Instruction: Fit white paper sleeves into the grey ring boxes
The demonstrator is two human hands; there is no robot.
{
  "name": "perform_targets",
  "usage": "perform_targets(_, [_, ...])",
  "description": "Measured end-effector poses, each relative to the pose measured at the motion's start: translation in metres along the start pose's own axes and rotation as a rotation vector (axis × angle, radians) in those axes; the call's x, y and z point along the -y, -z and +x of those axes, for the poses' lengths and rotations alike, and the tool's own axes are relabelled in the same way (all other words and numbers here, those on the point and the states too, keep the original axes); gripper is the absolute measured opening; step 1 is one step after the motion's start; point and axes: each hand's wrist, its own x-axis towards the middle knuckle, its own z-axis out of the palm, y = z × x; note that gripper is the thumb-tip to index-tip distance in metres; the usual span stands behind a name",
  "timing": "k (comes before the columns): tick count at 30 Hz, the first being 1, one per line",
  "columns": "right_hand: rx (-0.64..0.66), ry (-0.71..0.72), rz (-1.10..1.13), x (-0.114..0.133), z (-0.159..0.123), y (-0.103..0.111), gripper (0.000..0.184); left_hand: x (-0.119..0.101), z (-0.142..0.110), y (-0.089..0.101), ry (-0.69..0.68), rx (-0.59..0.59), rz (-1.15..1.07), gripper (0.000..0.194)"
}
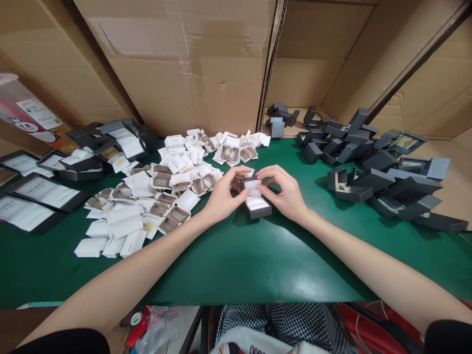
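A small dark jewellery box (pixel 259 212) stands open on the green table, its white-lined lid raised at the back and a white insert in its base. My left hand (pixel 225 194) is closed on the left side of the lid, thumb across its front. From the right, my right hand (pixel 285 192) grips the lid's other edge, with fingers behind it and thumb at the white lining. Left of my hands spreads a pile of white box inserts (pixel 125 221), some turned over to show grey-brown undersides.
More open dark boxes (pixel 354 142) are heaped at the right. Larger dark boxes with white linings (pixel 47 189) lie at the left, near a plastic tub (pixel 29 110). Cardboard walls (pixel 177 64) close off the back of the green table (pixel 221 265).
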Motion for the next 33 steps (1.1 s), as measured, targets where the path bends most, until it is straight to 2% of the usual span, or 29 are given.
perform_targets(3, [0.021,-0.142,0.066,0.000,-0.001,-0.001,0.025,-0.002,0.000,0.000,-0.018,0.003,0.016,0.032])
perform_targets(6, [0.072,-0.207,0.070,0.001,0.000,-0.001,0.024,-0.003,0.000,0.000,-0.027,0.003,0.034,0.028])
perform_targets(16, [0.062,-0.124,-0.036,0.005,0.000,-0.002,0.009,-0.003,-0.003,-0.002,0.039,0.060,0.107,0.033])
perform_targets(21, [0.194,-0.134,0.029,0.004,0.002,0.000,0.028,-0.005,-0.004,-0.004,0.028,0.008,0.170,0.029])
perform_targets(23, [0.234,-0.144,0.044,0.003,0.002,0.001,0.030,-0.005,-0.004,-0.004,0.032,-0.005,0.171,0.030])
perform_targets(27, [0.209,-0.151,0.025,0.005,0.000,-0.002,0.025,-0.010,-0.003,-0.003,0.040,0.017,0.259,0.032])
perform_targets(31, [0.161,-0.162,0.022,0.007,-0.003,-0.005,0.022,-0.014,-0.002,-0.002,0.043,0.079,0.469,0.010])
perform_targets(33, [0.161,-0.171,0.022,0.008,-0.003,-0.005,0.022,-0.015,-0.001,-0.001,0.062,0.086,0.492,0.018])
